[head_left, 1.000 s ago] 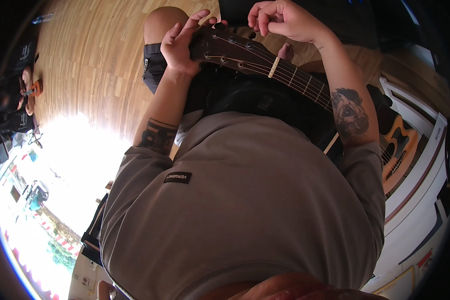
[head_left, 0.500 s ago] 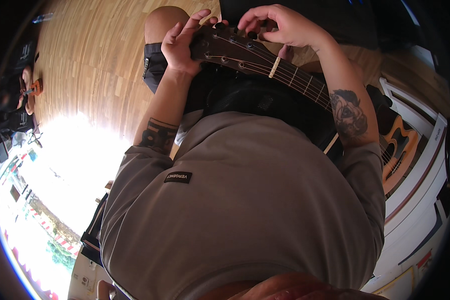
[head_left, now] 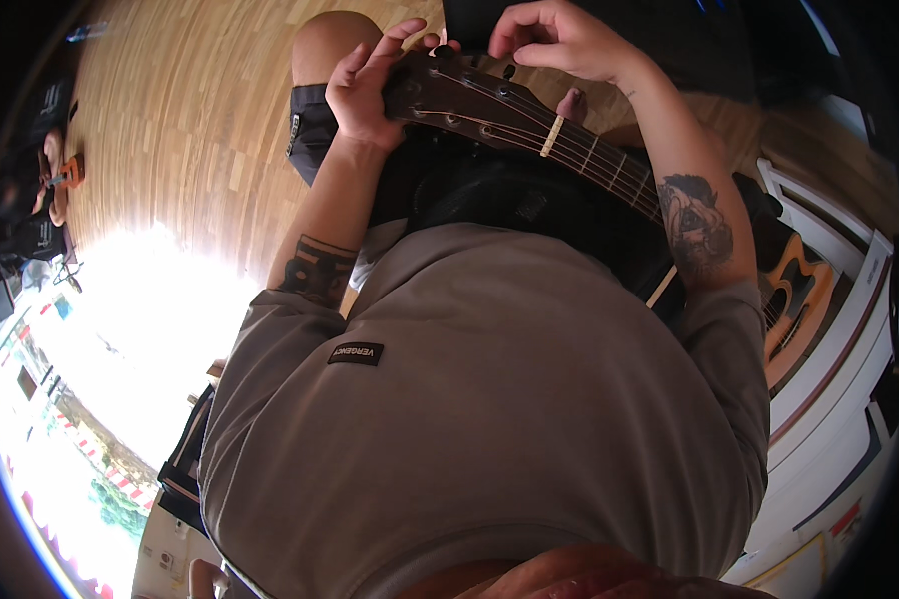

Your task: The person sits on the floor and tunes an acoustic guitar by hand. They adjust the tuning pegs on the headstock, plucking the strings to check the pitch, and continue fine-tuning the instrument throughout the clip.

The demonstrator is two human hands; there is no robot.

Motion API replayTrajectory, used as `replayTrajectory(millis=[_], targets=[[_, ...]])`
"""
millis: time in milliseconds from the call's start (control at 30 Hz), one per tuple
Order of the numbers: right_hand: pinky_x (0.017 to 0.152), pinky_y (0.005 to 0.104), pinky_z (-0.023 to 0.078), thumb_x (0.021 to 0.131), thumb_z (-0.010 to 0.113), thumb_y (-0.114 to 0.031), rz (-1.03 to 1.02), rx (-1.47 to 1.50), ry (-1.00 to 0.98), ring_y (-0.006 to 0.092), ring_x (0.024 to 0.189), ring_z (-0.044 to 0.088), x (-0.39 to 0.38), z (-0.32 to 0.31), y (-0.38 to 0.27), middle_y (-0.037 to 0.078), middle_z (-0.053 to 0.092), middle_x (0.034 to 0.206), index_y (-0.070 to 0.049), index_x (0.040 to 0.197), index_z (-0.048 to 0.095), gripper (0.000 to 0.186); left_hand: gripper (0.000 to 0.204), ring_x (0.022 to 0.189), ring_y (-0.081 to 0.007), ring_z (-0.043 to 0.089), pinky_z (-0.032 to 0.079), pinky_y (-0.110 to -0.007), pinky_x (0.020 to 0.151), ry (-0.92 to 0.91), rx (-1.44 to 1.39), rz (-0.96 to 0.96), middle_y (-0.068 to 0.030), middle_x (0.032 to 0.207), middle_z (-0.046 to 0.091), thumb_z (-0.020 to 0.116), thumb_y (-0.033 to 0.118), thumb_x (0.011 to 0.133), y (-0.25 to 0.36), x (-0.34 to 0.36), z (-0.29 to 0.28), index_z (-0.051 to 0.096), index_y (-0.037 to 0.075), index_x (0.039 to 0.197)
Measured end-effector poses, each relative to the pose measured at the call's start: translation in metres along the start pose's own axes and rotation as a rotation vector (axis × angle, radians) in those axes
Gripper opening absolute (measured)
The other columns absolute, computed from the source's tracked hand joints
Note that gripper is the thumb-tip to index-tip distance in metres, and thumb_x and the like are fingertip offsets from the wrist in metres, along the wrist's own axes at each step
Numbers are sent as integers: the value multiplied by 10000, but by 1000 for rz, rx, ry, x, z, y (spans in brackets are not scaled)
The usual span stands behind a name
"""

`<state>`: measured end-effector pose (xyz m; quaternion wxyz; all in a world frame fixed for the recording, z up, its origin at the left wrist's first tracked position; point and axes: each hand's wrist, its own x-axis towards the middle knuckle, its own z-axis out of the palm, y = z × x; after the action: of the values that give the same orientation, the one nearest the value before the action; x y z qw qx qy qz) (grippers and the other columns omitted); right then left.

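A guitar lies across my lap, its dark headstock (head_left: 464,100) toward my left and its neck (head_left: 609,170) running to the right under my forearm. Strings pass over a pale nut (head_left: 551,136) to the tuning posts. My left hand (head_left: 365,95) is wrapped about the headstock's end, thumb and forefinger raised and some fingers hidden behind it. Just beyond the far edge hovers my right hand (head_left: 559,42), fingers loosely bent, thumb apart from them. It is nearest a black tuning peg (head_left: 509,72) and appears not to touch it.
Behind my right arm an acoustic guitar (head_left: 794,309) with a light top stands beside white slats (head_left: 829,399). Wooden flooring (head_left: 190,110) spreads to the left. At the far left edge a person appears with a small orange stringed instrument (head_left: 70,172). Bright light comes from lower left.
My right hand has drawn back from the tuning pegs, up and slightly to the right, its fingers more curled. My left hand and the headstock have shifted only slightly.
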<state>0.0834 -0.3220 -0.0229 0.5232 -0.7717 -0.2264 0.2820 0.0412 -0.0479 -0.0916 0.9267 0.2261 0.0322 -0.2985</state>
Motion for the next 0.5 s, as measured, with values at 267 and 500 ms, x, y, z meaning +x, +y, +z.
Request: replayTrajectory(millis=[267, 500], targets=[[878, 309, 529, 970, 706, -230, 105, -158, -40, 149, 889, 683, -11, 14, 1, 35, 750, 949, -59, 1056, 759, 198, 628, 1343, -436, 481, 437, -579, 1096, -41, -89, 0, -177, 1249, 545, 394, 484, 977, 2, -2, 1, 515, 31, 1395], [909, 281, 556, 897, 725, 7, -61, -13, -38, 141, 946, 699, -6, 8, 19, 42, 752, 1049, -52, 1118, 741, 228, 636, 1350, -435, 477, 431, -580, 1104, -22, -89, -11, -173, 1246, 545, 400, 494, 973, 1, 0, 0, 517, 31, 1393]])
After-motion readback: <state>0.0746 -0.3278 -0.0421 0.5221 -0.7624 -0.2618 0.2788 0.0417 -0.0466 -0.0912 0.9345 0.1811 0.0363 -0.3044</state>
